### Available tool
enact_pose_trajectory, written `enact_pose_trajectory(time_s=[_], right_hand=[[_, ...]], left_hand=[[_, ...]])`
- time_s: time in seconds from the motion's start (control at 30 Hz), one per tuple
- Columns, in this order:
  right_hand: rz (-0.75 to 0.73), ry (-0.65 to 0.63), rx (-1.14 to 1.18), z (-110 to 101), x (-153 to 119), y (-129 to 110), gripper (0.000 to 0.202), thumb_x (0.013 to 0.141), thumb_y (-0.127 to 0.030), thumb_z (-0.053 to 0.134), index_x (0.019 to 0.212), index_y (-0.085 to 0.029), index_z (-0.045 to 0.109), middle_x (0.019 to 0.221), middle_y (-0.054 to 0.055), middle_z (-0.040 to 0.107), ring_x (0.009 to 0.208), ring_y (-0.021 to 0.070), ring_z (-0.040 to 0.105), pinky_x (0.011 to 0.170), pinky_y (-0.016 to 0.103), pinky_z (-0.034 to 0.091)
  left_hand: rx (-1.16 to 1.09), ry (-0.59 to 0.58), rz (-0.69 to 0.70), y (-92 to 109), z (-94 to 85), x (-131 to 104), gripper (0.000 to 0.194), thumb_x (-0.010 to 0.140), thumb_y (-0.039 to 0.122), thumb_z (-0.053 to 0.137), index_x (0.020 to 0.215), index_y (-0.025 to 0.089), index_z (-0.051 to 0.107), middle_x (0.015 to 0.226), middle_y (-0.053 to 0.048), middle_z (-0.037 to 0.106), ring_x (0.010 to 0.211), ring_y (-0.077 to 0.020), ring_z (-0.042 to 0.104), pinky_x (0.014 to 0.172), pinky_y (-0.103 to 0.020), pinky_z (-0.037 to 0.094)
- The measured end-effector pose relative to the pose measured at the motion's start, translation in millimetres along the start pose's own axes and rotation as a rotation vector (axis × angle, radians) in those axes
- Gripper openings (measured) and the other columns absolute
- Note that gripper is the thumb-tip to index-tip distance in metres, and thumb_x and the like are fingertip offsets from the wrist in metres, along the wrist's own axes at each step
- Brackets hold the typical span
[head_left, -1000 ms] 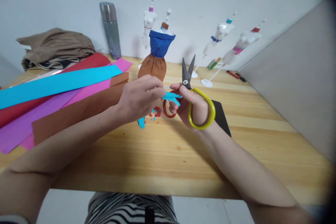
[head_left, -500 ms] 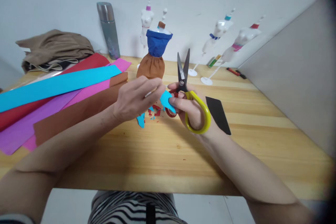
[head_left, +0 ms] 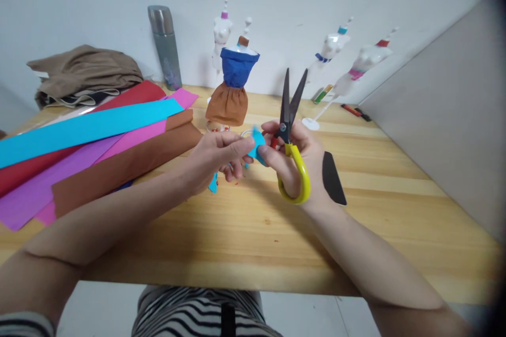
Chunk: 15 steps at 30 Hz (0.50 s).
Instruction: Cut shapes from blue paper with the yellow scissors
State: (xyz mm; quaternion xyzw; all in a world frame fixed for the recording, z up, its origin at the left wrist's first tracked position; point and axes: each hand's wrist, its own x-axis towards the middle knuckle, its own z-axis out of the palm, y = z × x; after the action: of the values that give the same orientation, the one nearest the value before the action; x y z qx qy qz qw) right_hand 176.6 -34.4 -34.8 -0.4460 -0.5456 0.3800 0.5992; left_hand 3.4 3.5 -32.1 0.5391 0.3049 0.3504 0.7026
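A small light-blue piece of crepe paper (head_left: 258,147) spans the gap between my hands. My left hand (head_left: 213,159) pinches its left edge between thumb and finger, the other fingers loosely curled below. My right hand (head_left: 312,150) grips its right edge with the thumb while carrying scissors (head_left: 283,129) with yellow and red handles. The blades are apart and point up, away from the paper. Just beyond stands a mini mannequin dressed in a blue top (head_left: 239,67) and a gathered brown skirt (head_left: 227,107). Blue scraps (head_left: 213,184) lie partly hidden under my left hand.
Colored paper sheets (head_left: 90,121) cover the left of the table, with brown cloth (head_left: 85,71) behind them. A grey flask (head_left: 166,52) stands at the back. More white mannequins (head_left: 334,45) line the wall. A black flat object (head_left: 333,181) lies beside my right wrist.
My left hand has turned over and lowered, now pinching the blue paper's left edge. The thin stick-like thing seen at its fingers no longer shows there. My right hand with the scissors shifted slightly right.
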Motion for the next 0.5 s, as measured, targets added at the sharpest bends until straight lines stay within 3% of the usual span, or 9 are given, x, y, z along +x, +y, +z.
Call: enact_pose_trajectory(time_s=[0.13, 0.33, 0.5], right_hand=[[0.002, 0.031, 0.012, 1, 0, -1, 0.029, 0.073, -0.024, 0.088, 0.093, -0.033, 0.069, 0.077, -0.001, 0.058, 0.075, 0.0217, 0.055, 0.07, 0.039, 0.051], [0.01, -0.017, 0.031, 3, 0, 4, 0.028, 0.072, -0.024, 0.088, 0.092, -0.032, 0.07, 0.077, -0.001, 0.06, 0.073, 0.0205, 0.055, 0.068, 0.038, 0.051], [0.067, -0.034, 0.083, 1, 0, 11, 0.029, 0.073, -0.035, 0.089, 0.095, -0.028, 0.071, 0.069, -0.004, 0.057, 0.057, 0.0147, 0.05, 0.052, 0.031, 0.041]], left_hand=[[-0.127, 0.026, -0.013, -4, 1.7, 1, 0.055, 0.072, 0.067, 0.092, 0.079, 0.015, 0.075, 0.075, -0.006, 0.072, 0.053, -0.0124, 0.063, 0.042, -0.02, 0.045], [0.044, 0.11, 0.059, -6, 5.3, -1, 0.02, 0.074, 0.027, 0.086, 0.071, 0.016, 0.07, 0.054, 0.0, 0.064, 0.046, -0.0083, 0.055, 0.046, -0.018, 0.043], [0.042, 0.125, 0.088, -3, 5.9, -1, 0.014, 0.078, 0.02, 0.077, 0.069, 0.016, 0.068, 0.052, 0.0, 0.064, 0.045, -0.0089, 0.056, 0.045, -0.018, 0.042]])
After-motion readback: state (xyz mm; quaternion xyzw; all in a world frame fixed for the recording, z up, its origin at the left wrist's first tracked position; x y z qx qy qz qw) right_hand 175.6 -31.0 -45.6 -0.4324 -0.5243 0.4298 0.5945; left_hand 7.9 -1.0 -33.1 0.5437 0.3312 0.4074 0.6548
